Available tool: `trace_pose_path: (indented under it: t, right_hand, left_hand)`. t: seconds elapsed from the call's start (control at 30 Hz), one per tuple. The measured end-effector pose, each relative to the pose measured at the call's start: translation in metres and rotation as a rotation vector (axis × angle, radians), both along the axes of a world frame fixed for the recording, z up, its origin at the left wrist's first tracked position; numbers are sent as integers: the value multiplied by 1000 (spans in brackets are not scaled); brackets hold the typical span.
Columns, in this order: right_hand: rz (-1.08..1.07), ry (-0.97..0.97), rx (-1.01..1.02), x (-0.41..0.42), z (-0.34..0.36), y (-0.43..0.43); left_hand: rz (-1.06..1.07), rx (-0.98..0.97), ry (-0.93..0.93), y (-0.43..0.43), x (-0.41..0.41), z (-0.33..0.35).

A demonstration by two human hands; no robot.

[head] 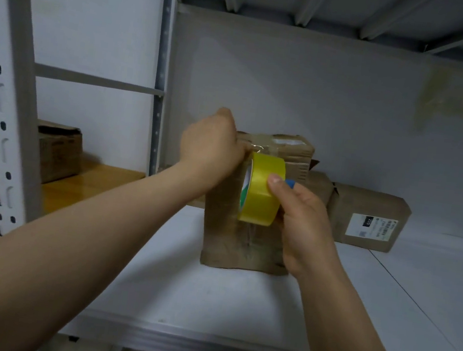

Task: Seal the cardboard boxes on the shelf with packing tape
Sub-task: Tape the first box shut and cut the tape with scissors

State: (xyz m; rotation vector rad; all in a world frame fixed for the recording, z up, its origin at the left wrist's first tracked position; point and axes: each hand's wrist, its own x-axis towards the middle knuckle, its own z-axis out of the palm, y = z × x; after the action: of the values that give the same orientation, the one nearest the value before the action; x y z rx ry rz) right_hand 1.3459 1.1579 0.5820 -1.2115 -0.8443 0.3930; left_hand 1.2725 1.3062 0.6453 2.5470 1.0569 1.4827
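Creased cardboard box [241, 245], glossy tape roll [262, 191]

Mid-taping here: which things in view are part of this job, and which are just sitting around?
In use: tape roll, held by the right hand; upright box, gripped at its top by the left hand.
Idle now: labelled box behind it; worn box on the wooden shelf.
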Motion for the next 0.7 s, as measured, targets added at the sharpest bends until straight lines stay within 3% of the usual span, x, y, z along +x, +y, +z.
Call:
trace_pose_path:
  t: [0.1,0.17,0.23,0.3,0.37,0.47,0.7]
  right_hand:
    - [-43,-160,-92,5,10,0]
    - [-320,-477,-215,9,19,-2]
    - [-671,-732,-234,17,32,-5]
    - [-783,-905,-178,30,49,-2]
    - [-610,-1042,-244,48,64,13]
    - [-330,-998,-405,67,78,38]
    - [-335,-890,-428,84,73,56]
  left_hand:
    - [-305,-455,-167,-7,3,5]
    - [-604,-912,-196,-21,5,7]
    - [-654,-1105,-106,-27,10,8]
    - [-673,-1175,-86,-24,16,7]
    - [-723,-1253,-142,-21,19,9]
    - [-742,-1303,-172,-16,21,11]
    - [-696,-1285,-65,-14,28,-7]
